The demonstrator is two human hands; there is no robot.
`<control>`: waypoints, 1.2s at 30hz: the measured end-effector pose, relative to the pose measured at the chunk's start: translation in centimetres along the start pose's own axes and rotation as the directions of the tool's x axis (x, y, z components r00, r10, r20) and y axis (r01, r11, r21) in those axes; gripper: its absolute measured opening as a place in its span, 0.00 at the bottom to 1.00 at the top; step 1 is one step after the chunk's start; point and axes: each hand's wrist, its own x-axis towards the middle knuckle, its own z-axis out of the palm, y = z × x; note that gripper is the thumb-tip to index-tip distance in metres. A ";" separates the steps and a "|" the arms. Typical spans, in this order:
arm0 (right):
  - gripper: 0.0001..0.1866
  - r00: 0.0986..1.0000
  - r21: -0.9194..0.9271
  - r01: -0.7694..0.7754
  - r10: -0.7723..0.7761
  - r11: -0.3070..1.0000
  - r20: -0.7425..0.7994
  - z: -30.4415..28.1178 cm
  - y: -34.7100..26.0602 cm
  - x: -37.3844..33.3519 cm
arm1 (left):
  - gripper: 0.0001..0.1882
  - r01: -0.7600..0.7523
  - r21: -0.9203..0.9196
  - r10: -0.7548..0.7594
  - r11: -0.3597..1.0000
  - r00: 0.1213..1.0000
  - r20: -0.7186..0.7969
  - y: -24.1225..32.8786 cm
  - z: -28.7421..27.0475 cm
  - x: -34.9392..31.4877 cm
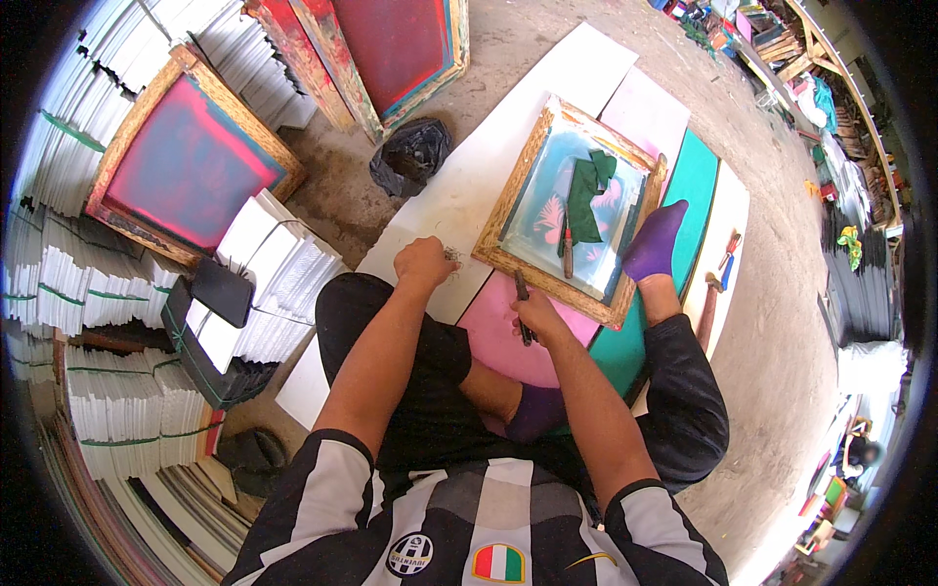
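My left hand (422, 262) is closed beside the near left corner of a wooden-framed screen (496, 256). Small dark, thin bits show at its fingers, too fine to name. My right hand (537, 316) grips a dark tool (522, 286) that looks like pliers, over the pink sheet in front of the frame. The frame lies flat, with pale pink shapes on its blue-white mesh. On the mesh rest a folded green cloth (584, 200) and a slim tool with a brown handle (568, 256). My purple-socked foot (657, 239) presses against the frame's right side.
White, pink and green sheets (696, 181) cover the floor under me. At right lie a hammer (707, 311) and red and blue-handled tools (729, 256). A black plastic bag (410, 156) stands beyond my left hand. More screens (195, 161) and stacked sheets (127, 410) fill the left.
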 end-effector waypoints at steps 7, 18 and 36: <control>0.10 0.988 -0.110 0.051 -0.066 0.993 -0.136 0.7 -1.8 -1.8 | 0.30 -0.042 -0.031 0.043 0.999 0.999 0.017 0.6 -0.3 -0.4; 0.20 0.930 -0.367 0.136 -0.246 0.920 -0.272 1.7 2.8 1.2 | 0.26 -0.038 -0.066 0.039 0.997 0.999 0.004 1.1 0.9 0.4; 0.09 0.979 -0.007 0.151 -0.150 0.989 -0.141 0.7 1.0 -0.4 | 0.22 -0.335 -0.135 0.345 0.932 0.937 0.056 1.1 3.8 0.3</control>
